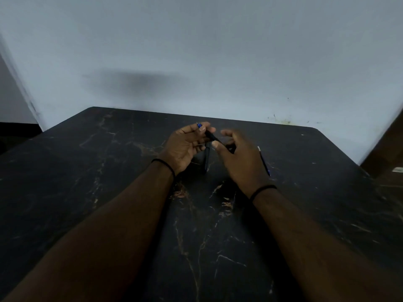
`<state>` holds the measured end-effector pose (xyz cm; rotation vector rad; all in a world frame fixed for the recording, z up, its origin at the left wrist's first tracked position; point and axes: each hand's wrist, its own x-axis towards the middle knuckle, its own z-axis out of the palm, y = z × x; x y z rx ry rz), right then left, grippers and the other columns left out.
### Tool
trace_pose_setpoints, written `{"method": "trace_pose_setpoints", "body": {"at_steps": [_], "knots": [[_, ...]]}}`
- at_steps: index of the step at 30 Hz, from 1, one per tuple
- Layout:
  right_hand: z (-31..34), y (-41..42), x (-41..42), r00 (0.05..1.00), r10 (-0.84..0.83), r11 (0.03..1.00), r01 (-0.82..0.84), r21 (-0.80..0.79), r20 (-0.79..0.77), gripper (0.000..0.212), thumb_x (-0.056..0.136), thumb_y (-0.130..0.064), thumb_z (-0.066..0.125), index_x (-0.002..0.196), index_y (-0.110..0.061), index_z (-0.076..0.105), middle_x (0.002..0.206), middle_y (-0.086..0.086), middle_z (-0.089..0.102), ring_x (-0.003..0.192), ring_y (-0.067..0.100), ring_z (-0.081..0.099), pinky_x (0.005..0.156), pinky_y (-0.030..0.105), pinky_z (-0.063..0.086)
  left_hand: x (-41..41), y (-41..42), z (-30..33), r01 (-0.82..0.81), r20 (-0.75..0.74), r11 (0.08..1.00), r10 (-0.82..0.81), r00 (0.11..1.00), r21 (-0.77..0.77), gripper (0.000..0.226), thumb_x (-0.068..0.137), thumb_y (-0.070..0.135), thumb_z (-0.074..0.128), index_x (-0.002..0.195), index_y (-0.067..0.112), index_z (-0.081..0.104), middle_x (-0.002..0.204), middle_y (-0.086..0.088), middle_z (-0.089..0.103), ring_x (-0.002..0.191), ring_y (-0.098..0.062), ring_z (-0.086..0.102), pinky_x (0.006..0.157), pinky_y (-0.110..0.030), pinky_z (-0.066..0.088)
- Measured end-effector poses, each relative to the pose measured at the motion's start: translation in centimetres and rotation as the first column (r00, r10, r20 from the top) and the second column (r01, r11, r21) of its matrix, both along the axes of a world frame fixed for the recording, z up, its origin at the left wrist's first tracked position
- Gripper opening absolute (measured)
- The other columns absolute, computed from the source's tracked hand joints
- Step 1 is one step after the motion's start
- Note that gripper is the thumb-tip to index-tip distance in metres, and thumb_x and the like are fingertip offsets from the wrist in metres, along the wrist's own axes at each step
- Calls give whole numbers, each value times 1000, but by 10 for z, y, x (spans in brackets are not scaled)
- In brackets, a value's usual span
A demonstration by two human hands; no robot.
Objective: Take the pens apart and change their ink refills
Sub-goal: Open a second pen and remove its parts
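Mid-disassembly above the counter point(305, 192): left hand point(185, 147) gripping dark pen point(210, 135) by its blue-tipped end, right hand point(239, 158) loosely curled at the other end, grip unclear; probably next, twisting the barrel apart; spare refill point(264, 160) beside right hand.

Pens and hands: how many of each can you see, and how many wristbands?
Pens or pen pieces: 3 – one dark pen with a blue tip in the left hand, one dark piece on the table, one thin blue-and-white pen or refill beside the right hand.
Hands: 2
Black wristbands: 2
Total: 7
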<state>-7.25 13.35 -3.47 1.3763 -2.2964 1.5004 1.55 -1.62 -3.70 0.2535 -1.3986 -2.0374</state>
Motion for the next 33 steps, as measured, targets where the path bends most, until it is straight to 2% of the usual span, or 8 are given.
{"method": "trace_pose_setpoints", "body": {"at_steps": [4,9,13,17,20,24,29,33], "knots": [[5,2,5,969,-76,995,89,45,-237,9,92,-29,65,101,-25,65,92,-5,68,85,15,63,73,30,49,1,2,1,24,-18,1000,-24,1000,-20,14,86,16,65,87,20,78,94,-3,77,78,-12,69,67,-25,47],[10,-1,20,962,116,993,-110,-35,248,16,99,-18,58,88,-12,68,71,-2,66,64,8,59,62,25,43,3,1,3,74,-91,997,-75,993,-13,16,84,16,62,84,20,78,89,-2,76,84,-16,71,76,-29,54],[11,7,19,880,-133,967,217,137,-455,22,102,-29,48,117,-19,62,103,5,67,91,24,62,75,37,49,2,5,4,79,-62,997,-79,995,-3,20,93,14,59,90,22,77,96,-1,77,80,-13,71,66,-27,46],[15,6,20,846,-148,974,214,71,-512,28,102,-28,48,124,-18,62,104,7,70,91,27,64,73,37,49,4,4,4,72,-68,997,-74,995,-28,23,91,15,59,82,24,78,92,1,77,72,-9,65,62,-24,41],[10,-3,21,999,-22,999,23,47,-23,24,102,-25,52,109,-14,72,82,1,69,73,14,63,65,29,44,2,0,3,41,-72,998,-44,996,-47,31,94,10,54,78,22,77,85,0,76,65,-8,63,62,-24,39],[18,-3,22,726,250,968,-192,-160,640,24,102,-19,52,98,-9,73,62,-5,54,40,0,38,40,16,30,1,-2,4,70,-118,996,-75,990,-48,33,94,9,51,78,20,77,82,-3,75,66,-15,65,67,-30,39],[9,5,28,925,-129,965,200,170,-358,26,103,-32,47,112,-17,65,102,5,69,92,24,63,74,34,43,-3,3,1,67,-46,997,-69,997,-43,30,96,11,53,85,20,79,89,-2,77,67,-9,63,66,-23,41],[8,0,26,910,-158,975,205,86,-383,23,103,-28,48,102,-15,67,93,6,70,84,24,63,70,34,39,-2,2,2,70,-59,996,-72,996,-49,30,95,11,54,81,20,79,86,-2,77,64,-8,62,69,-24,41]]}}
